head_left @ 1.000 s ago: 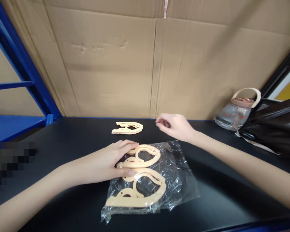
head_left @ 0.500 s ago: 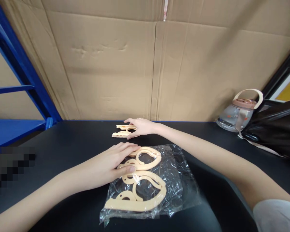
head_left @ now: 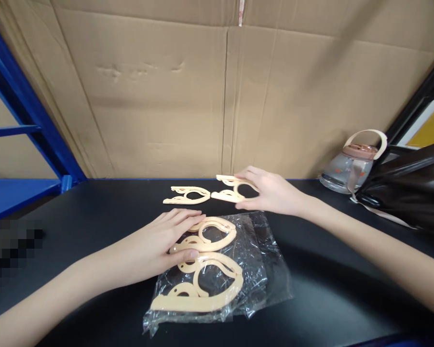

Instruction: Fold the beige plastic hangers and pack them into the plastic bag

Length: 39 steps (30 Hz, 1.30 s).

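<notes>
My left hand point(head_left: 166, 238) lies flat, fingers stretched out, on a beige plastic curved piece point(head_left: 217, 231) that rests on a clear plastic bag point(head_left: 260, 270). A second, larger beige piece point(head_left: 202, 286) sits inside the bag just below it. My right hand point(head_left: 271, 193) is closed on another beige piece point(head_left: 229, 190) at the back of the black table point(head_left: 94, 217), holding it just off the surface. A thin stack of the same pieces point(head_left: 186, 195) lies to its left.
A cardboard wall point(head_left: 217, 96) closes the back of the table. A blue metal rack point(head_left: 25, 144) stands at the left. At the right are a clear jug with a pink lid point(head_left: 350, 166) and a black glossy bag point(head_left: 408, 193).
My right hand reached left to the stack at the back, took one beige piece from it and moved back right with it. My left hand stayed on the piece on the bag.
</notes>
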Motion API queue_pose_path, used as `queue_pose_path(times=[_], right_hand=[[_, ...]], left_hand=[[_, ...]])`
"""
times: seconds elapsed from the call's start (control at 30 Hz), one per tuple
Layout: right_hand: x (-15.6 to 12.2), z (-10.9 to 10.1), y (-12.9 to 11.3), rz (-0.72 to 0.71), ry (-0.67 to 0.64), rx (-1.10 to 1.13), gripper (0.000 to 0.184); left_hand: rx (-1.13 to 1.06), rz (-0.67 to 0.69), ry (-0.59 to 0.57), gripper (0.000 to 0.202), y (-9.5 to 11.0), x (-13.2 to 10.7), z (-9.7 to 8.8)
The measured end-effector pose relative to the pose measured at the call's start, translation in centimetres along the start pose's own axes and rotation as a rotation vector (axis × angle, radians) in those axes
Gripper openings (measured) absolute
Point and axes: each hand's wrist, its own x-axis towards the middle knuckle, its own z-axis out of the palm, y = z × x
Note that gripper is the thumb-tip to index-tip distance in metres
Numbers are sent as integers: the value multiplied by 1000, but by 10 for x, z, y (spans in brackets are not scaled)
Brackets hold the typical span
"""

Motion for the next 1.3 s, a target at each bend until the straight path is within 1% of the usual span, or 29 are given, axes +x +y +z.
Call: queue_pose_path(times=[0.1,0.2,0.3,0.4,0.5,0.63,0.8,0.9,0.97,1.07,1.17,1.23,1.3], right_hand=[[-51,-17,0,69,-44,-89,63],[-90,-24,-4,81,-93,-117,57],[-114,-24,-10,132,-136,-101,55],[-126,-25,-15,183,-179,-47,52],[-128,-28,-19,214,-245,34,50],[-125,-30,-19,210,-322,161,54],[-114,-26,-11,174,-350,401,57],[-104,-23,-9,118,-381,552,56],[-97,-22,-10,75,-419,634,51],[-90,-19,-14,54,-447,738,43],[-88,-12,-19,77,-451,802,47],[-88,-7,-23,91,-453,813,52],[-89,-3,-25,95,-456,803,52]], left_hand=[[-7,58,78,54,9,2,-2],[1,181,113,40,29,10,-5],[43,339,132,32,53,24,-3],[68,436,132,30,72,42,3],[46,505,85,29,81,58,9],[32,548,10,25,82,69,9],[-75,523,-60,26,78,73,3],[-161,490,-101,23,78,75,-1],[-218,490,-107,20,78,76,-3],[-283,498,-110,16,80,77,-4],[-316,496,-108,14,82,75,-4],[-328,485,-95,14,83,73,-2],[-329,479,-83,13,84,71,0]])
